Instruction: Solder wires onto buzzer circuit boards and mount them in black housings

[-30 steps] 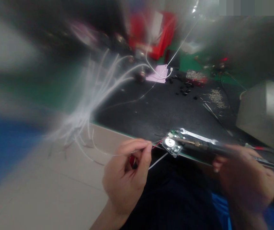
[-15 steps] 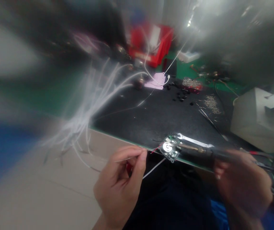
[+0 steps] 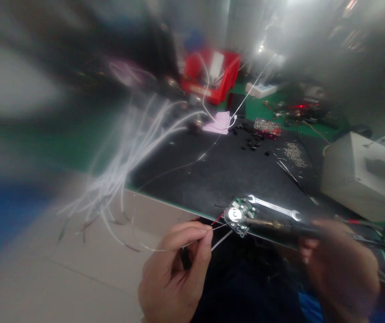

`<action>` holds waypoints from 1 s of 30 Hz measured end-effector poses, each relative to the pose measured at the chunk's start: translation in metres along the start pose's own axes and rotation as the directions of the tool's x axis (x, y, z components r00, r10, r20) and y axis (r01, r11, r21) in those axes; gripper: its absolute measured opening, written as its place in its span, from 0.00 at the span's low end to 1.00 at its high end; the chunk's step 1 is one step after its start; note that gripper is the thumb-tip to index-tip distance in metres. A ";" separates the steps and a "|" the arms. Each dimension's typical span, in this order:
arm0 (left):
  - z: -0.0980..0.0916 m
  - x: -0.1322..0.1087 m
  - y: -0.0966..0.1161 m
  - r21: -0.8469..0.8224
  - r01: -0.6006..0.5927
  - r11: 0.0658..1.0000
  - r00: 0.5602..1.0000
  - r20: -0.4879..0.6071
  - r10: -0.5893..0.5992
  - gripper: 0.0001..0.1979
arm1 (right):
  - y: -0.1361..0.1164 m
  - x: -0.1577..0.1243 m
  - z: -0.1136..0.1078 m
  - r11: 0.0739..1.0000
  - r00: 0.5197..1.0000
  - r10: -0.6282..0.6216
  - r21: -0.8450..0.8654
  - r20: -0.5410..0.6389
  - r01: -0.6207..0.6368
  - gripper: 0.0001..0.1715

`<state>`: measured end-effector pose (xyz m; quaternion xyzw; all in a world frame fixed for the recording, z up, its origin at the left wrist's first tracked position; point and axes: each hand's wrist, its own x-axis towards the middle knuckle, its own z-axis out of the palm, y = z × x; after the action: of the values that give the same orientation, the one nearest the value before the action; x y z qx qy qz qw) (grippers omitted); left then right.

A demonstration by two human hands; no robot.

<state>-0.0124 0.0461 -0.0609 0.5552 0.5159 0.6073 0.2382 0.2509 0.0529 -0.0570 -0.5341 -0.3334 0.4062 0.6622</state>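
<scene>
My left hand point(image 3: 181, 271) pinches a thin silvery solder wire point(image 3: 155, 249) between thumb and forefinger, its short end pointing at a small circuit board point(image 3: 245, 208). The board lies at the front edge of the bench, with a bright round part, a thin red wire point(image 3: 218, 218) and a white cable point(image 3: 221, 240) running from it. My right hand point(image 3: 342, 264), smeared by motion, is closed around the dark handle of a soldering iron point(image 3: 269, 224). The iron's tip meets the board near the round part. Behind the iron lies an open-ended wrench point(image 3: 275, 207).
White cables point(image 3: 121, 166) hang over the bench's left edge. Tweezers point(image 3: 296, 183), small metal pins point(image 3: 295, 154) and black parts point(image 3: 253, 142) lie on the dark mat point(image 3: 185, 179). A red bin point(image 3: 224, 92) stands at the back, a pale box-shaped unit point(image 3: 342, 175) on the right.
The whole scene sits slightly lower in view. My left hand has shifted a little right relative to the board, and more of the solder wire shows. The iron stays at the board.
</scene>
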 end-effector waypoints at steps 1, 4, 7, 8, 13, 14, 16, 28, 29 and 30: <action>0.000 0.000 0.000 0.004 -0.004 1.000 1.000 -0.005 0.004 0.17 | 0.000 0.000 0.000 1.000 1.000 0.009 -0.004 0.003 -0.009 0.08; 0.001 0.000 0.000 0.012 -0.015 1.000 1.000 -0.017 0.015 0.16 | -0.002 0.000 0.001 0.999 0.999 0.045 -0.015 -0.003 -0.045 0.08; 0.001 -0.001 -0.001 0.013 -0.017 1.000 1.000 -0.014 0.017 0.16 | -0.005 0.000 0.004 0.999 0.999 0.048 -0.005 -0.019 -0.048 0.09; 0.001 -0.001 -0.002 0.014 -0.011 1.000 1.000 -0.014 0.011 0.16 | -0.006 0.000 0.006 0.999 0.999 0.045 -0.002 -0.022 -0.045 0.09; 0.000 -0.001 -0.003 0.030 0.017 0.999 1.000 0.001 -0.017 0.16 | -0.010 -0.001 0.010 1.000 0.999 0.028 0.011 -0.021 -0.028 0.10; 0.000 -0.001 -0.002 0.029 0.016 0.999 1.000 0.005 -0.016 0.16 | -0.009 -0.001 0.010 0.999 0.999 0.030 0.015 -0.019 -0.030 0.10; 0.001 -0.001 -0.002 0.031 0.017 0.999 1.000 0.004 -0.017 0.16 | -0.009 -0.001 0.009 0.999 0.999 0.032 0.019 -0.019 -0.032 0.10; -0.001 0.008 0.008 0.100 0.130 0.986 0.979 -0.171 -0.112 0.09 | -0.002 0.003 0.000 0.999 1.000 -0.028 -0.029 -0.007 0.027 0.12; -0.002 0.010 0.009 0.115 0.179 0.977 0.966 -0.210 -0.152 0.07 | -0.002 0.003 0.000 0.999 1.000 -0.030 -0.044 -0.003 0.030 0.11; -0.003 0.013 0.010 0.122 0.235 0.964 0.949 -0.243 -0.200 0.05 | -0.003 0.003 0.000 0.998 1.000 -0.030 -0.058 0.000 0.030 0.12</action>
<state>-0.0157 0.0525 -0.0464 0.4374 0.6420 0.5969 0.2005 0.2529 0.0553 -0.0546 -0.5482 -0.3529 0.3860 0.6526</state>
